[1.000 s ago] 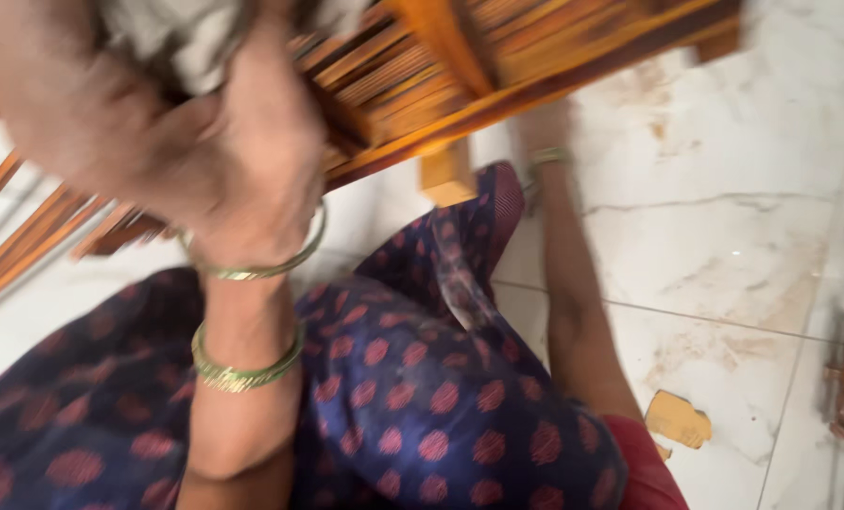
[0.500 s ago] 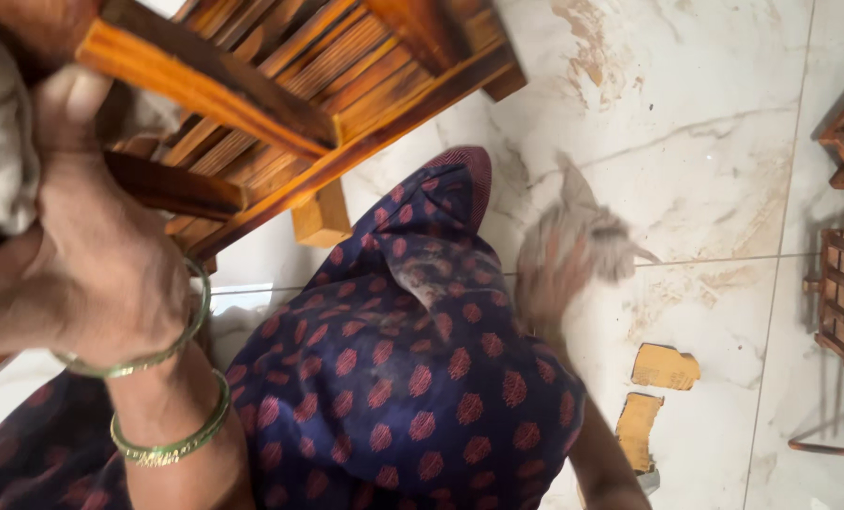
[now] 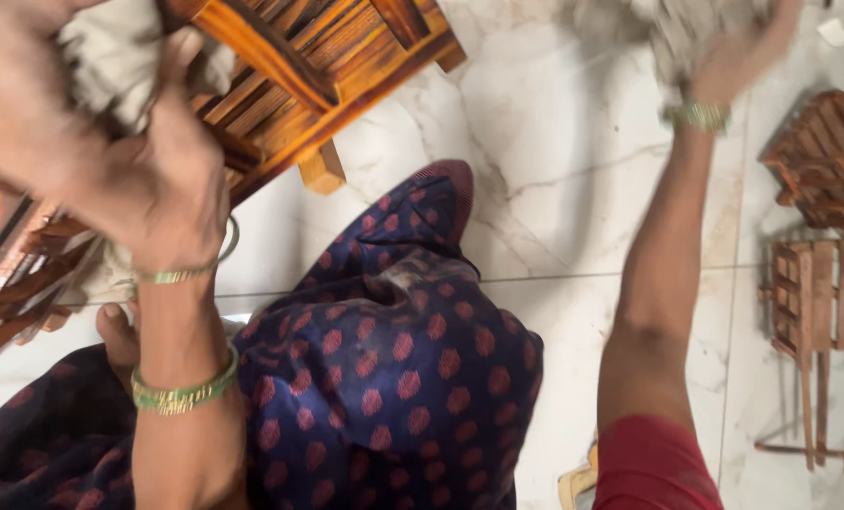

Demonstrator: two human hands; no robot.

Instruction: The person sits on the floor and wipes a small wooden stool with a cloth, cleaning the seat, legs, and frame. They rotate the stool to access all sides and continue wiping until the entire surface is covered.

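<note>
So the left hand [image 3: 129, 161] is pressed against the slatted orange-brown wooden frame [image 3: 299, 76] at the top left of the white marble floor [image 3: 554, 189], fingers bunched around a crumpled grey cloth [image 3: 110, 57]. The right hand [image 3: 733, 57] is up at the floor's top edge, closed on a pale blurry rag [image 3: 686, 28]. Small wooden slat racks [image 3: 823, 236] sit by the right edge.

blur: right hand [image 3: 738, 57], cloth [image 3: 686, 28] | cut off: slatted wooden piece [image 3: 289, 76]
</note>
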